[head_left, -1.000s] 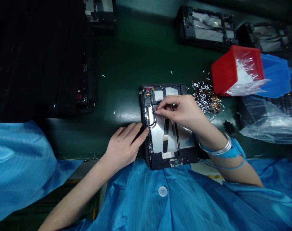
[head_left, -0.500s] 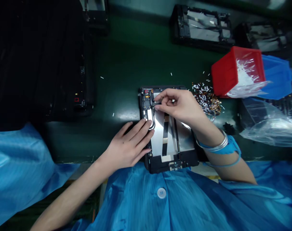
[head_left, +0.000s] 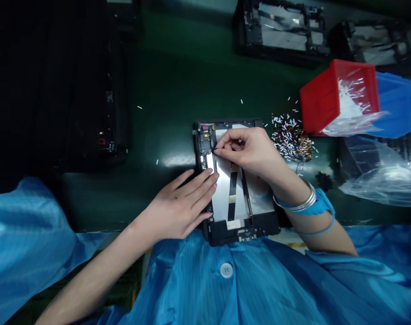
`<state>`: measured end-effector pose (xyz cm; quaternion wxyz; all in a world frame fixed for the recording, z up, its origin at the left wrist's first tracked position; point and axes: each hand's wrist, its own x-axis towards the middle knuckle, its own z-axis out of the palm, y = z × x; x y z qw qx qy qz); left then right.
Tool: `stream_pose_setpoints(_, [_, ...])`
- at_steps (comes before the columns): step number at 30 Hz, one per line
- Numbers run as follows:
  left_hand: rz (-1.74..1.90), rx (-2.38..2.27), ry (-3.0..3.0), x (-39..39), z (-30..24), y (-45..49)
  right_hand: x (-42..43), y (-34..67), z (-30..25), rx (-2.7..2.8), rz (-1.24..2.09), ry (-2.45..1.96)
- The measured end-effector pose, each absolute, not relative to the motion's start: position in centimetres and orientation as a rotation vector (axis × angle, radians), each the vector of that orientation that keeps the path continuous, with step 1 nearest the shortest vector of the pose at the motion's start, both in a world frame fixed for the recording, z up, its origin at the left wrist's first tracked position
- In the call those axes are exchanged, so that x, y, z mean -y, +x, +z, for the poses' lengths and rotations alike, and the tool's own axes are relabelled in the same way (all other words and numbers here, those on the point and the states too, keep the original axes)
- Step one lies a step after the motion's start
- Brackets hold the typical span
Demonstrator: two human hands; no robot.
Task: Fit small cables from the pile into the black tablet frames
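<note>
An opened tablet-like device (head_left: 241,198) lies at the table's front edge, with silver-grey panels, a black ribbon cable (head_left: 232,194) and small circuit parts inside its black frame. My left hand (head_left: 183,205) rests with fingers stretched out across the device's left rim, the fingertips on the inner edge. Above those fingertips my right hand (head_left: 248,146) is closed in a pinch, thumb and index finger touching the strip beside the upper-left circuit parts (head_left: 205,140). Whatever lies between the pinched fingertips is hidden. A thin dark line, perhaps a cable, runs down from them toward my left fingers.
A pile of small white and brown-gold pieces (head_left: 290,137) lies right of the device. Beyond it stand a red bin (head_left: 319,101) with white pieces, a blue bin (head_left: 397,106) and clear plastic bags (head_left: 375,176). More devices (head_left: 283,34) sit behind; a dark stack (head_left: 56,90) fills the left.
The black cable loop near my left fingertips is no longer visible; a straighter dark line shows there. My right fingertips have moved slightly down and left. My left hand stays on the device.
</note>
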<state>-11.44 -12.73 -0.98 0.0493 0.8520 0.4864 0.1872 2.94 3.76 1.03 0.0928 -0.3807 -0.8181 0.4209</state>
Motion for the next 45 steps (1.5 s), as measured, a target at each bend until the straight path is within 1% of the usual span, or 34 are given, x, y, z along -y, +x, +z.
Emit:
stream_pose_setpoints(8, [0.525,-1.466,2.588,12.5,-0.9,-11.5,-3.8,2.8,1.1,2.433,1.259,-1.129])
stream_pose_setpoints(19, [0.567,-1.479,2.563,11.8,-0.6,-11.2,-3.4,2.7,0.9,2.547,1.073,-1.083])
stream_pose_setpoints(22, [0.602,-1.556,2.538,10.7,-0.7,-11.2,-3.2,3.5,1.7,2.553,0.926,-1.086])
stream_pose_setpoints(24, [0.679,-1.615,2.449,10.4,-0.7,-11.4,-2.9,5.3,2.5,2.488,0.765,-1.138])
stream_pose_setpoints(26, [0.842,-1.718,2.25,11.0,-0.8,-11.4,-2.3,8.0,3.0,2.405,0.585,-1.246])
stream_pose_setpoints(28, [1.013,-1.922,1.976,12.6,-1.1,-10.7,-1.3,10.9,3.0,2.367,0.45,-1.398])
stream_pose_setpoints(30, [1.047,-2.118,1.755,14.8,-1.5,-9.2,-0.1,13.1,2.5,2.416,0.399,-1.566])
stream_pose_setpoints(32, [0.97,-2.133,1.673,16.8,-1.7,-7.4,1.1,14.2,1.8,2.522,0.466,-1.639])
stream_pose_setpoints(34, [0.924,-2.065,1.596,18.2,-1.5,-5.8,1.6,14.0,1.5,2.569,0.628,-1.63])
stream_pose_setpoints(37, [0.979,-2.025,1.394,18.5,-0.3,-5.3,0.9,12.3,1.5,2.452,1.035,-1.475])
stream_pose_setpoints(40, [1.184,-2.009,1.253,16.5,1.2,-6.3,-0.8,10.8,1.7,2.22,1.405,-1.221])
stream_pose_setpoints(42, [1.358,-2.028,1.235,14.1,1.6,-7.7,-1.6,10.6,1.8,2.106,1.482,-1.104])
stream_pose_setpoints(45, [1.57,-2.07,1.338,8.7,0.7,-11.4,-1.9,11.3,1.4,2.053,1.41,-1.055])
